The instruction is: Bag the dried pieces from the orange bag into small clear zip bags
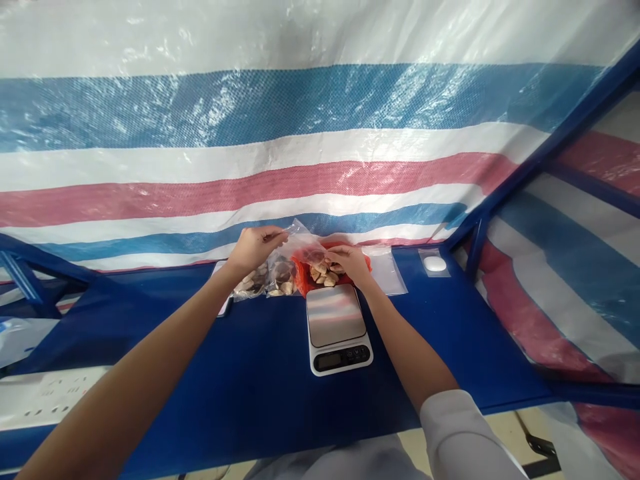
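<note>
Our left hand [254,249] and right hand [353,263] pinch a clear bag [304,240]. The scale [337,319] lies at its five o'clock

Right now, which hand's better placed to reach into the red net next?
Probably the right hand: it's at the red net; the left hand sits farther left, pinching the clear bag.

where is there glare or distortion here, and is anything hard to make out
In the head view, bright glints speckle the striped sheet and the scale's shiny plate mirrors stripes; in the same head view, the left forearm looks stretched toward the corner, the clear bag is see-through and hard to outline, and the scale's display is unreadable.
</note>
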Motion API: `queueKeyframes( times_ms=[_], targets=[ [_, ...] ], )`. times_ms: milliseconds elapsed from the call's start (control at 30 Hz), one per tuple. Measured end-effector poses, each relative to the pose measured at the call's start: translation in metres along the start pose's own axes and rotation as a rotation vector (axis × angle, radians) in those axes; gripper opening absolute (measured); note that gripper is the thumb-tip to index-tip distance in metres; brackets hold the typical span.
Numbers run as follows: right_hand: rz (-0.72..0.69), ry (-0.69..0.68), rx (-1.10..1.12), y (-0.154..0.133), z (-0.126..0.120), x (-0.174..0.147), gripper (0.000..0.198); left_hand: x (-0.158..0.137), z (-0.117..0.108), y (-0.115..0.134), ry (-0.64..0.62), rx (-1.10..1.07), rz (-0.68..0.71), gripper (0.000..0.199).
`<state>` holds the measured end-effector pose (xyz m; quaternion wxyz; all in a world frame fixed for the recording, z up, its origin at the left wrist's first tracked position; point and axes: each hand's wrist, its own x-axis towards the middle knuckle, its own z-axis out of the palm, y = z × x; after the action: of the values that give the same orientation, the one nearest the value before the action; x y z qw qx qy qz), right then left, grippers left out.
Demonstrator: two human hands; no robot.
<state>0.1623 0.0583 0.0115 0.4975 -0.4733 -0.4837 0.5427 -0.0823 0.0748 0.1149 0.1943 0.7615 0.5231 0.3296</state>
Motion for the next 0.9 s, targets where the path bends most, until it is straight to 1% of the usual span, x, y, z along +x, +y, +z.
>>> queueKeyframes(
  times_ms=[133,300,367,467,600,800,900],
  targets=[
    [-0.028,0.031,0.017,0.001,0.001,0.001,0.029,-0.001,-0.002,0.001,0.025,-0.007,0.007,0.041],
    [-0.008,0.061,0.096,-0.001,-0.001,-0.006,0.033,-0.005,-0.005,0.011,-0.084,-0.100,-0.047,0.041],
    [-0.019,0.088,0.108,-0.004,-0.002,-0.010,0.034,-0.006,-0.005,0.014,-0.100,-0.135,-0.056,0.041],
    [-0.035,0.132,0.121,-0.009,-0.002,-0.015,0.034,-0.008,-0.002,0.017,-0.079,-0.155,-0.050,0.039],
    [0.003,0.170,0.199,-0.011,-0.002,-0.021,0.037,-0.009,0.002,0.021,-0.042,-0.131,-0.022,0.038],
    [-0.013,0.113,0.169,-0.004,0.000,-0.023,0.033,-0.002,0.004,0.029,-0.011,-0.105,0.040,0.038],
    [0.025,0.113,0.203,-0.004,0.004,-0.019,0.035,0.007,0.005,0.029,-0.016,-0.093,0.045,0.039]
  ],
)
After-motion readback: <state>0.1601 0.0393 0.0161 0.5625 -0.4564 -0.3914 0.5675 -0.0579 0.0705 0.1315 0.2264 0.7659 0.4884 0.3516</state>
